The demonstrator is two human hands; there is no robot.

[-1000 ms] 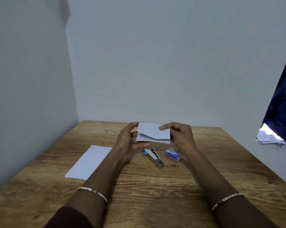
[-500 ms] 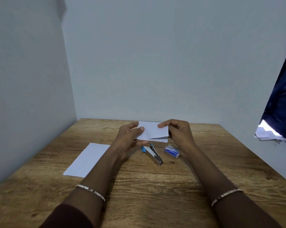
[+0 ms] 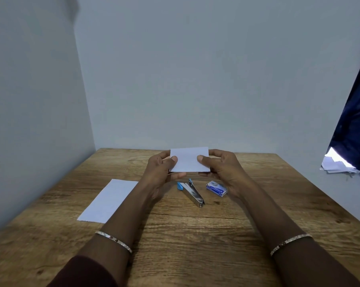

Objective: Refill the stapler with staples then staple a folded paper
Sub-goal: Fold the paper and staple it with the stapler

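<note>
A small folded white paper (image 3: 188, 159) is held up above the wooden table (image 3: 195, 235), facing me. My left hand (image 3: 160, 172) pinches its left edge and my right hand (image 3: 222, 168) pinches its right edge, thumbs on the front. Below the paper, a silver stapler with blue ends (image 3: 192, 192) lies on the table with its top swung open. A small blue staple box (image 3: 217, 188) rests just right of the stapler, under my right wrist.
A flat white sheet (image 3: 108, 200) lies on the table to the left of my left forearm. Grey walls close the left and back sides. A dark blue cloth (image 3: 355, 121) and loose papers (image 3: 338, 165) sit beyond the table's right edge.
The loosely folded paper has been closed flat and turned to face me. Both hands shifted to grip its side edges.
</note>
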